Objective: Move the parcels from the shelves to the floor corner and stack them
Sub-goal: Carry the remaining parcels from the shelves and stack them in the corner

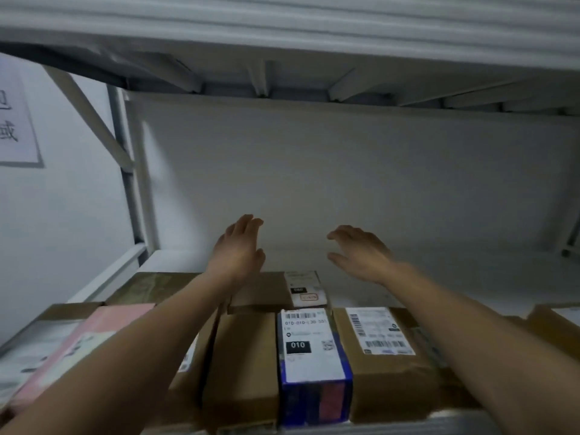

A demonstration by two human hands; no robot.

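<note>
Reaching both hands over parcels on a white shelf

We stretch our left hand (238, 246) and right hand (361, 255) side by side above the back of a white metal shelf (439, 277). The fingers of both are straight and loosely spread, gripping nothing, with a gap between the hands. Just below our left wrist lies a small brown cardboard parcel (263, 291). Its white label carries a black tag too blurred to read. In front of it, parcels stand packed side by side along the shelf's front edge. From the left these are a flat pink parcel (94, 331), a plain brown cardboard box (241, 356), a blue and white box (314, 390) and a brown cardboard box with a white barcode label (386, 372). The blue and white box's label reads "010-010" above a black tag reading "010". Behind this row the shelf board lies bare up to a white back panel (345, 167). An upper shelf (282, 32) sits close overhead. A paper sign (15, 120) on the left wall shows large characters cut off by the frame.
</note>
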